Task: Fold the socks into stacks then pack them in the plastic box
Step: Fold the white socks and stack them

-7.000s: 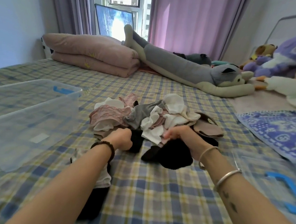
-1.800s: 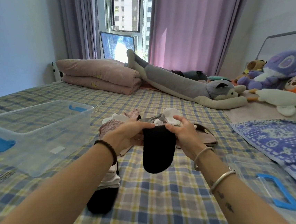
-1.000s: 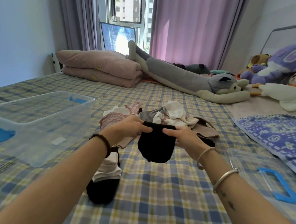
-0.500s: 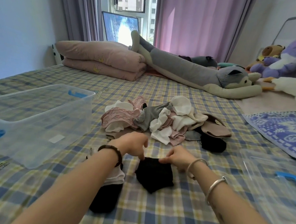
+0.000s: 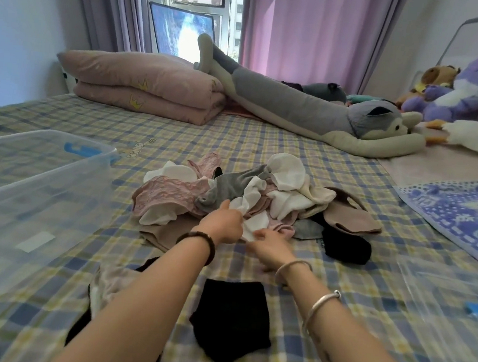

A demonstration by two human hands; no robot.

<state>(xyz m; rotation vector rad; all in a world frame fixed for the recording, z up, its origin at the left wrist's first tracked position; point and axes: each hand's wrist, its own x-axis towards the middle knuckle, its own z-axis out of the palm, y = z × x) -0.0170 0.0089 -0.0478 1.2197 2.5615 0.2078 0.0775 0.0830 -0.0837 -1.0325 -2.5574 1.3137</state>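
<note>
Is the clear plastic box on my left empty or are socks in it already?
Empty: the plastic box shows only the checked bedsheet through its clear walls, nothing inside.

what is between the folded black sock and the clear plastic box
Only the low stack of folded socks and the left forearm lie between the folded black sock and the open clear plastic box; its top is uncovered.
</note>
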